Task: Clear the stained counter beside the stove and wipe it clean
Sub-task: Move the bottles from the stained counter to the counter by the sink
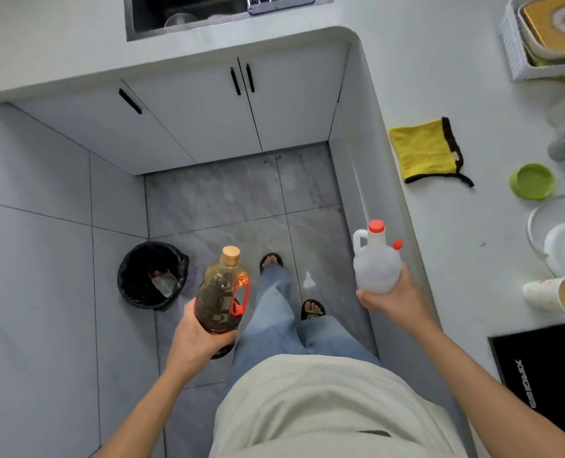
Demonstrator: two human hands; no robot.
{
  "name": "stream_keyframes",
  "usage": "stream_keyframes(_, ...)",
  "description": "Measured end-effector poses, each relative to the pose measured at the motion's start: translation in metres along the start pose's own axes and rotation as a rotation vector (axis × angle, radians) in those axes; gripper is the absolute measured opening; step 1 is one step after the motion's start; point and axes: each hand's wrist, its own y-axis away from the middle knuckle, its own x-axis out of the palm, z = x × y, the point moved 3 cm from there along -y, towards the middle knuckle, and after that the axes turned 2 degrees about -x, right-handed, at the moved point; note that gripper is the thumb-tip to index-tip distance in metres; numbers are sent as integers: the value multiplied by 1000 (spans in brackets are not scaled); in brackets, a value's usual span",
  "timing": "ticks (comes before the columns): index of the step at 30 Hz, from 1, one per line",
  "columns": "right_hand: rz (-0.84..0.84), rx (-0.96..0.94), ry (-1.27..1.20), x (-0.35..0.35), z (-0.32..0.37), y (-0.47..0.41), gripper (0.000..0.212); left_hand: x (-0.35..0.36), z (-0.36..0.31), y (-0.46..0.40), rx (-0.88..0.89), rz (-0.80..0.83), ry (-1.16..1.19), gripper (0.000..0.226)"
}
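The cream shirt (324, 408) fills six o'clock. At eight o'clock the left hand (197, 335) curls its fingers round the base of a dark, amber-filled plastic bottle with an orange carry loop (221, 294). At four o'clock the right hand (395, 297) cups a cloudy white plastic jug with a red cap (377, 261) from beneath, fingers wrapped partway. Both hang over the floor, off the white counter (446, 226) at three o'clock, where the yellow cloth (423, 150) lies at two. Held so low, either could tip or slip; the jug looks less secure.

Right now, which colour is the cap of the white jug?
Red, on the jug in the right hand; head view.
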Motion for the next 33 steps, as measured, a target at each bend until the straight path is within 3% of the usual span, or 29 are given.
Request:
stream_keyframes(9,-117,67,-37,13,99,-89,81,-54,-50,-115,-20,64,-67,91)
stream_keyframes(17,-193,208,-135,5,115,-103,65,-71,-180,-225,69,115,-110,90)
stream_keyframes(22,-190,285,-195,-10,111,-124,62,-63,-276,-281,210,175,-98,87)
stream_keyframes(27,-263,318,-197,-34,141,-162,85,-60,-351,-328,260,194,-139,99)
stream_keyframes(33,-244,214,-202,-60,213,-241,76,-79,-405,-365,267,162,-169,93)
